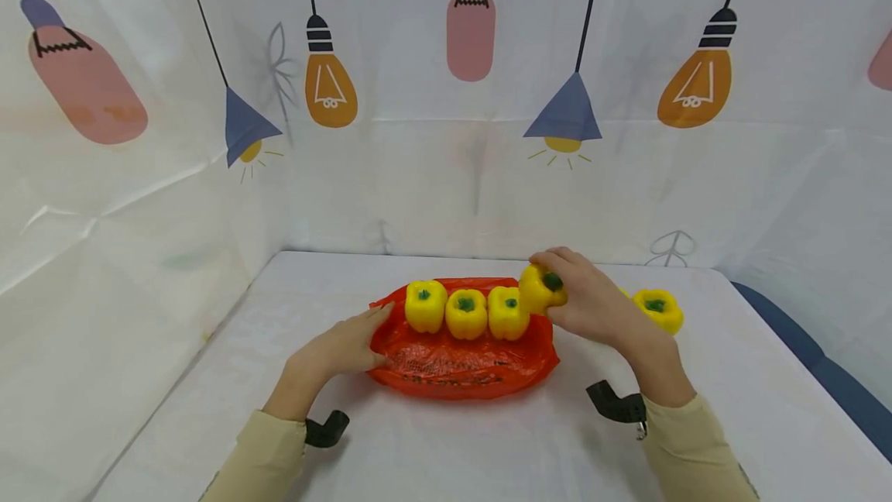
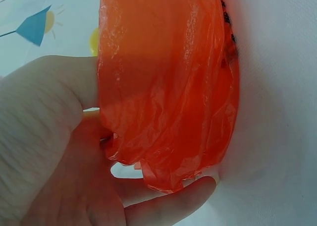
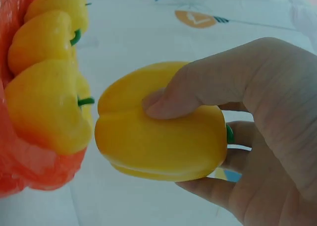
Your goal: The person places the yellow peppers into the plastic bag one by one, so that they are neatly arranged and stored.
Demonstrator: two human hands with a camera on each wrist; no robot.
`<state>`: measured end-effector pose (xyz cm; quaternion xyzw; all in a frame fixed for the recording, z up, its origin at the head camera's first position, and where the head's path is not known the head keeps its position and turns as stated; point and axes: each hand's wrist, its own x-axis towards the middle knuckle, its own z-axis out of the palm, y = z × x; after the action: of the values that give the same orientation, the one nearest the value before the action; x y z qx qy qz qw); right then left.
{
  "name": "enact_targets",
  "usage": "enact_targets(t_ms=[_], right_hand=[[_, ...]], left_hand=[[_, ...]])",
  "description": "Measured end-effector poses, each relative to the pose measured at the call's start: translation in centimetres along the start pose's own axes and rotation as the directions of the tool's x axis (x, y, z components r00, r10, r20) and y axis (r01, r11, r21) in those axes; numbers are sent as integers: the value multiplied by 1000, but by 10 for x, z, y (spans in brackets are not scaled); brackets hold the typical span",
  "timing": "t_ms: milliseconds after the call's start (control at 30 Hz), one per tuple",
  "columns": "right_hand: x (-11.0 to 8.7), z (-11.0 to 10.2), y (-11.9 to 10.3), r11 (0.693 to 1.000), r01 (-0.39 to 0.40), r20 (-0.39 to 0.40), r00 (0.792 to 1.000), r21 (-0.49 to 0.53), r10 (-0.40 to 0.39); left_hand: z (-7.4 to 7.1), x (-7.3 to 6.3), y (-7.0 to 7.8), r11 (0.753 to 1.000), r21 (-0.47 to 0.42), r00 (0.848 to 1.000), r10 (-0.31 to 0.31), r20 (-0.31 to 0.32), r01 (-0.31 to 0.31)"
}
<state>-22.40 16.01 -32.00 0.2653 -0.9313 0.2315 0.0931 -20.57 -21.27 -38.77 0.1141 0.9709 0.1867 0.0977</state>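
My right hand grips a yellow bell pepper at the right end of a red plastic bag, thumb across its side and fingers around the back. Three more yellow bell peppers sit in a row on the bag, their green stems showing. In the right wrist view, the held pepper is a small gap away from the nearest of the row. At the bag's left end my left hand holds its edge between thumb and fingers; in the left wrist view the bag hides the thumb's tip.
Another yellow bell pepper lies on the white table at the right, with part of one more beside it behind my right wrist. A white wall sheet with printed lamps rises behind. A dark blue chair stands past the right edge.
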Motion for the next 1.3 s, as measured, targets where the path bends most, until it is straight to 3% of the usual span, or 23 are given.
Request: enact_targets(t_ms=[433,667,900,1100,1300], right_hand=[[2,20,-39,994,80,116,989,79,-89],[11,47,-55,989,127,185,973,79,-140],[14,80,-74,984,171,287,941,49,-178],[19,100,-92,982,186,313,931,35,-188],[23,117,-101,982,189,291,940,-7,-179]], left_hand=[[-3,2,1,1000,-17,1000,0,1,0],[-7,1,2,1000,-2,1000,22,-16,-22],[1,-3,1,1000,-5,1000,-9,-5,9],[2,-2,-1,1000,11,1000,-7,-20,7],[1,-2,0,1000,10,1000,-9,-21,9]])
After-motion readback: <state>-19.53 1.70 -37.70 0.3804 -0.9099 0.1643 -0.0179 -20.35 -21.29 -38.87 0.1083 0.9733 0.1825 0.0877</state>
